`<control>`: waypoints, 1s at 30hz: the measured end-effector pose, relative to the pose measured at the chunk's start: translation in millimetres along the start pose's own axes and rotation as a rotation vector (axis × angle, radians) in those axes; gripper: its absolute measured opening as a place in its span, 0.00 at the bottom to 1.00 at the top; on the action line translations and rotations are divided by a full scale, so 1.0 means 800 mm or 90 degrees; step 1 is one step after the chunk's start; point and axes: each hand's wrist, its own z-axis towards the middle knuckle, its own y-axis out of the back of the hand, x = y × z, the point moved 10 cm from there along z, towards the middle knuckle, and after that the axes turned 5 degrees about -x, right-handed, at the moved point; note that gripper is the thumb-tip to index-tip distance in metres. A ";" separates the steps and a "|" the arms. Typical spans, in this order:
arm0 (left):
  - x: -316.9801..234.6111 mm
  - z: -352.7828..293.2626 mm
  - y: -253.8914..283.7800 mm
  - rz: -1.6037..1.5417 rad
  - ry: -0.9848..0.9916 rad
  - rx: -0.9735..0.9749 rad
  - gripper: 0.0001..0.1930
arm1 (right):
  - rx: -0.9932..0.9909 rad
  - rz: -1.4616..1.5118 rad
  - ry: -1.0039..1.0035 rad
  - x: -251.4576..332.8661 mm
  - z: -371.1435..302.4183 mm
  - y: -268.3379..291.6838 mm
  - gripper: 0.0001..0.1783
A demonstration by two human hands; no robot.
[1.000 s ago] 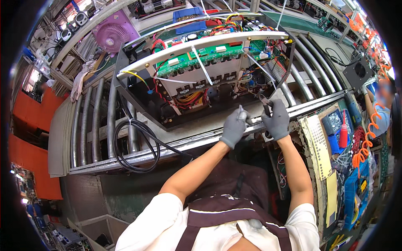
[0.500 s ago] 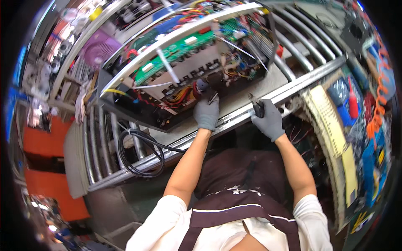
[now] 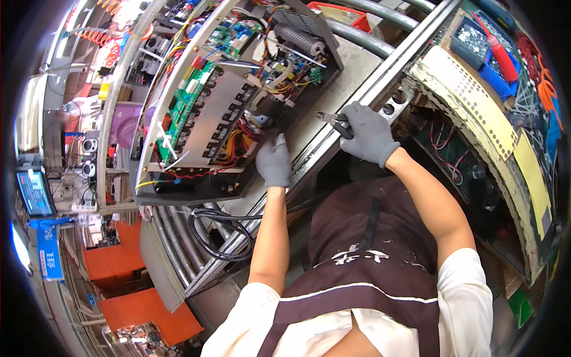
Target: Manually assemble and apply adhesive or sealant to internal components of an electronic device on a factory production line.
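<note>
Both hands wear grey gloves. My right hand (image 3: 370, 135) is closed around wire cutters (image 3: 329, 117) with dark handles, their metal jaws pointing left toward the chassis. My left hand (image 3: 273, 160) is raised at the near edge of an open electronics chassis (image 3: 223, 199); its fingers are smeared, so whether they hold anything is unclear. Just beyond it lie a bundle of yellow and red wires (image 3: 233, 144) and a rounded grey-and-dark part (image 3: 260, 120). Inside the chassis are a green circuit board (image 3: 188, 108), a pale metal plate (image 3: 205, 122) with black components, and a ribbed grey cylinder (image 3: 300, 40).
The chassis rests on a pale board (image 3: 351, 71) over a roller conveyor with a metal rail (image 3: 380, 71). A coiled black cable (image 3: 223, 235) hangs over the rail at left. On the right, a worn bench edge (image 3: 476, 98) carries blue parts bins (image 3: 470, 43) and a red bottle (image 3: 501, 56).
The view has turned, so the chassis now appears rotated and further left. My left hand has drawn back slightly from the chassis wiring. The right hand keeps hold of the wire cutters.
</note>
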 end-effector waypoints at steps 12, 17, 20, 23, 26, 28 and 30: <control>-0.034 -0.004 -0.057 0.469 0.026 0.468 0.30 | 0.050 -0.022 -0.014 0.004 0.005 0.000 0.20; -0.032 0.000 -0.058 0.440 0.071 0.448 0.29 | 0.062 -0.040 -0.022 0.000 0.006 -0.005 0.23; -0.029 0.008 -0.060 0.397 0.093 0.427 0.26 | 0.051 -0.046 0.001 0.003 0.006 -0.006 0.23; -0.027 0.012 -0.062 0.340 0.107 0.425 0.24 | 0.047 -0.041 0.012 0.008 0.005 -0.006 0.22; -0.025 0.008 -0.059 0.335 0.127 0.404 0.22 | 0.042 -0.046 0.030 0.011 0.003 -0.008 0.21; -0.026 0.004 -0.053 0.324 0.115 0.353 0.20 | 0.031 -0.032 0.011 0.009 0.003 -0.008 0.22; -0.034 -0.001 -0.052 0.362 0.092 0.359 0.16 | 0.030 -0.038 0.012 0.009 0.003 -0.005 0.22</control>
